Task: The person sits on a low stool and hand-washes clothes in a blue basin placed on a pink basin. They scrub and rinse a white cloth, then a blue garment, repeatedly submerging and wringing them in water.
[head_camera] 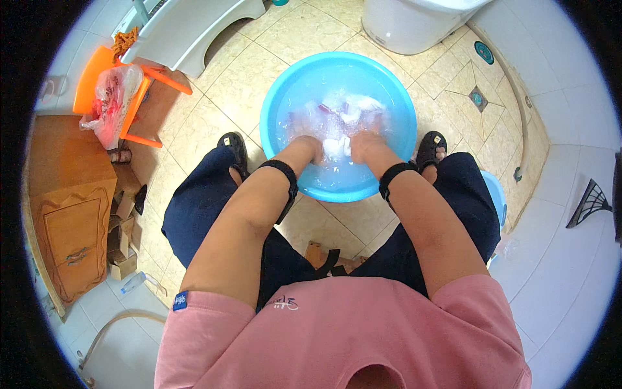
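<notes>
A round blue plastic basin (pixel 337 195) of cloudy, sudsy water stands on the floor between my feet. White cloth (pixel 362 104) with some dark red parts lies bunched in the water, partly under the surface. My left hand (pixel 307 142) is in the basin up to the wrist, at the left side of the cloth. On the other side my right hand (pixel 367 141) is likewise sunk in the water against the cloth. Cloudy water blurs the fingers of both hands, so their grip is hidden. Each forearm wears a black strap.
An orange plastic chair (pixel 92 73) holding a plastic bag (pixel 114 99) stands at the left, near a wooden cabinet (pixel 73 243). A white toilet base (pixel 413 29) is beyond the basin. A floor drain (pixel 478 99) and a hose (pixel 520 107) lie at the right.
</notes>
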`<state>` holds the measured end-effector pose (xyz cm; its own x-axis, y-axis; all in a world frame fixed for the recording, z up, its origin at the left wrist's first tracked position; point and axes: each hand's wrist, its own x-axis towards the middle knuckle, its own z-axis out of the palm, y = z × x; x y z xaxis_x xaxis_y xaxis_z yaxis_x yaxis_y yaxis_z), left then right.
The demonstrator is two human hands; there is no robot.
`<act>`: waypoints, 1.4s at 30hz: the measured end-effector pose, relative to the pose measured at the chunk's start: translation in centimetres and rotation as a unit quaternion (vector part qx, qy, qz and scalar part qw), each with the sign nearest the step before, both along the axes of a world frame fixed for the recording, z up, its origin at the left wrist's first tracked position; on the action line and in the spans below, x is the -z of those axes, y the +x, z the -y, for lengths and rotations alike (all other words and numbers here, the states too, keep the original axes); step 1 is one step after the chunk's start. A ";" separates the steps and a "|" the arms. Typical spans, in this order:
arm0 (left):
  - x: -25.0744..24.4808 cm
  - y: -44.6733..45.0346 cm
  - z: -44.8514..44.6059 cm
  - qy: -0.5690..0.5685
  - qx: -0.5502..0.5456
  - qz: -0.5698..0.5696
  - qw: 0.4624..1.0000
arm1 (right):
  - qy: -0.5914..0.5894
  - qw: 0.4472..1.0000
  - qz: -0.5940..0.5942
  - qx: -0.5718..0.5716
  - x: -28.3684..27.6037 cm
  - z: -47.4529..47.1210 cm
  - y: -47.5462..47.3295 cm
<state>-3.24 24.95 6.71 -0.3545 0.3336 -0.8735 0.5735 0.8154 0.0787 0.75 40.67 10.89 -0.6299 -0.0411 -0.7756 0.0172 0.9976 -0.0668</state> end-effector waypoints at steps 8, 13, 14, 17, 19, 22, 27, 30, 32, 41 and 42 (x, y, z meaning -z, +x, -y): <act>0.1 0.3 -0.2 0.023 -0.064 -0.033 0.997 | -0.030 0.993 -0.100 -0.055 0.9 -1.4 -0.2; -3.2 1.6 0.9 0.234 -0.190 -0.137 0.944 | -0.159 0.931 -0.321 0.077 -3.2 -1.3 0.5; -4.3 1.6 1.4 0.312 -0.228 -0.089 0.918 | -0.166 0.920 -0.343 0.094 -4.7 -1.4 0.1; -8.0 1.5 1.7 0.396 -0.280 -0.157 0.860 | -0.187 0.870 -0.440 0.120 -10.0 -1.4 -0.5; -10.8 1.2 2.0 0.417 -0.265 -0.218 0.842 | -0.201 0.841 -0.487 0.126 -13.3 -1.6 -0.3; -14.8 2.0 2.3 0.478 -0.257 -0.296 0.786 | -0.238 0.799 -0.536 0.131 -17.7 -1.9 -0.7; -20.2 4.0 2.8 0.548 -0.278 -0.322 0.721 | -0.279 0.778 -0.533 0.180 -23.2 -1.0 -0.5; -22.0 4.4 2.4 0.605 -0.278 -0.297 0.684 | -0.450 0.721 -0.400 0.343 -26.1 -0.6 -0.2; -22.7 4.3 2.0 0.650 -0.306 -0.278 0.637 | -0.484 0.688 -0.362 0.402 -27.0 -0.7 -0.3; -20.8 2.6 0.0 0.692 -0.359 -0.250 0.574 | -0.620 0.569 -0.207 0.499 -15.5 -3.3 -0.9; -19.8 2.8 0.1 0.679 -0.337 -0.282 0.588 | -0.608 0.591 -0.217 0.484 -13.9 -3.3 -0.8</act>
